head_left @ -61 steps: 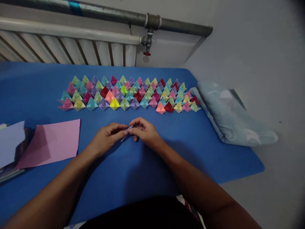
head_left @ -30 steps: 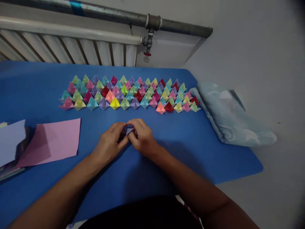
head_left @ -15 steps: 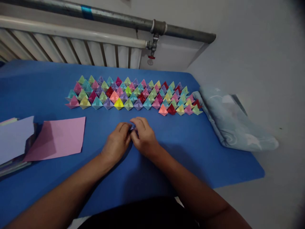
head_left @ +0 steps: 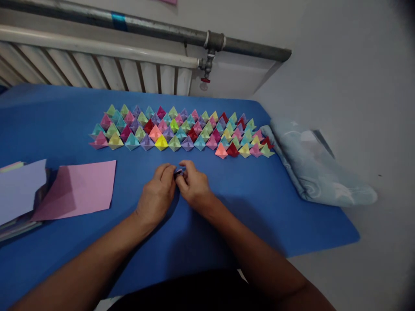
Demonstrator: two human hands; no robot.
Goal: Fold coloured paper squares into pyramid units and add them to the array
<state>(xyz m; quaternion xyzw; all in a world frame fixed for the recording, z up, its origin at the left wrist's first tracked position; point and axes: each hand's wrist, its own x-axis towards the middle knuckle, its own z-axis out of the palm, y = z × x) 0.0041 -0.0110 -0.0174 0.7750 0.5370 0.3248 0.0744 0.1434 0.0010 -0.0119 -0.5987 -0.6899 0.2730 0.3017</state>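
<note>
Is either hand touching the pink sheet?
No: the pink sheet lies on the blue tabletop, apart from the left hand and right hand, which hold a small folded paper between them.

Purple folded paper [head_left: 179,172]: one small piece, pale violet with a lighter edge showing on the upper side and a darker, shaded part below. State: folded into a compact form; exact shape and number of folds cannot be read, most of it being covered by fingers. Pose: tilted, orientation otherwise unclear. Position: pinched between the fingertips of the left hand [head_left: 157,194] and right hand [head_left: 196,186].
</note>
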